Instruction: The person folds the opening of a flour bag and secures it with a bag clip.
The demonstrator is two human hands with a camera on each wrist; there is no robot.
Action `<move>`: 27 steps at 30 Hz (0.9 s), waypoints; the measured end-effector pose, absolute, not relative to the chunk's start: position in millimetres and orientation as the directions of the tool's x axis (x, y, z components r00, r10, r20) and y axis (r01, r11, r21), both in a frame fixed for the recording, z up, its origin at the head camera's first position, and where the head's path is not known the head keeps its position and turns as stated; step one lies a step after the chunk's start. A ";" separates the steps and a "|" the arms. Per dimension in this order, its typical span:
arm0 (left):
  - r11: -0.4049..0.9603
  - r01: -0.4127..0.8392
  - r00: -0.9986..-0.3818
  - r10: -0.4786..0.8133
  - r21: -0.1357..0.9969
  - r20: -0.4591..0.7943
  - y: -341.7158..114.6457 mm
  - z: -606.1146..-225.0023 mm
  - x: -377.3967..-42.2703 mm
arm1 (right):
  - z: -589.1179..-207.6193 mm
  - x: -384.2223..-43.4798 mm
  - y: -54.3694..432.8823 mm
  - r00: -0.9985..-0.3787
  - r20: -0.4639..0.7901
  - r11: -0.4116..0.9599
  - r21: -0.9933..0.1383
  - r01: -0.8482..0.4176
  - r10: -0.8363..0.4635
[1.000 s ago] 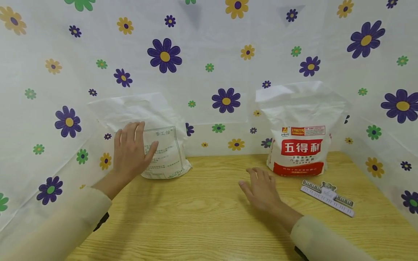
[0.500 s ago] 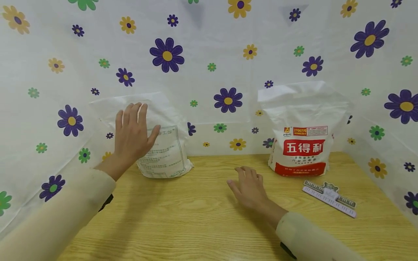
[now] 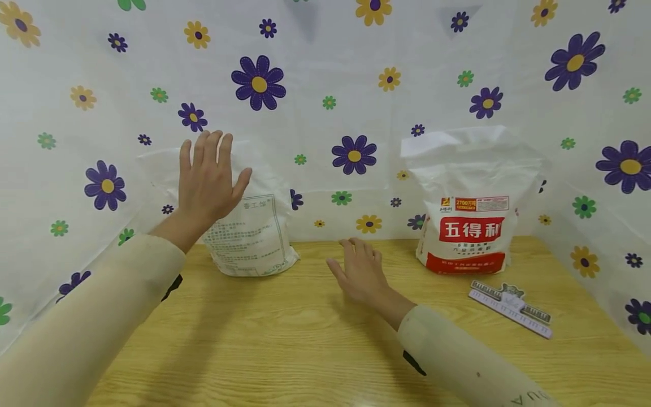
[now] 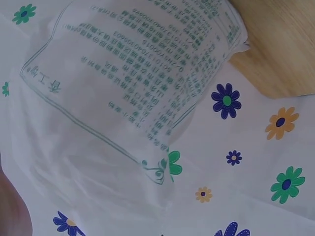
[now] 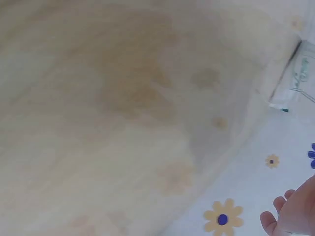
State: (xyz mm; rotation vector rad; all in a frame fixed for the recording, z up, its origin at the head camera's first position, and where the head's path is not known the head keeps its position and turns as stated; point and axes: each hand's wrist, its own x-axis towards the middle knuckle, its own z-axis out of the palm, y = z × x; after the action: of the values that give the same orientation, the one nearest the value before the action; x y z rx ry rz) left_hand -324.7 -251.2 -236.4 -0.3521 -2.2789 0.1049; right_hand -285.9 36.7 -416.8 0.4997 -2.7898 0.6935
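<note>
The fingers of the left hand (image 3: pixel 205 189) are straight and slightly spread, released, in front of the upper part of a white bag with green print (image 3: pixel 254 243); whether they touch it I cannot tell. The right hand (image 3: pixel 362 271), also released, has its fingers loosely bent over the wooden tabletop (image 3: pixel 305 350), between that bag and a white bag with red print (image 3: pixel 473 226). Pale sleeves (image 3: pixel 122 299) cover both forearms. Each bag stands near the back edge, its lower part filled out and its top slack; the contents are hidden. The green-printed bag is on the person's left, the red-printed one on the right. In front of the latter lies a long pale clip (image 3: pixel 511 308), set at a slant. White sheeting (image 3: pixel 315 62) with purple, yellow and green flowers rises behind the table and along both sides.
</note>
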 end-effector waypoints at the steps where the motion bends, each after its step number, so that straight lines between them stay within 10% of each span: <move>1: 0.959 0.215 -0.641 0.282 -0.186 0.713 -250.7 -233.9 -324.8 | -413.7 -287.1 32.8 -0.916 0.294 0.830 -0.408 -0.379 -0.273; 27: 0.981 0.095 -0.849 0.169 -0.170 0.501 -264.7 -210.1 -353.3 | -356.7 -337.8 -56.7 -0.929 0.184 0.860 -0.353 -0.368 -0.321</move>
State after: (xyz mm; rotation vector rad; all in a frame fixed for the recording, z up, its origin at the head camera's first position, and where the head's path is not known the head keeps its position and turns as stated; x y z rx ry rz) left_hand -353.3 -264.7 -210.1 -0.1858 -2.5888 0.1882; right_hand -337.8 -56.7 -356.7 0.5419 -2.9144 0.5887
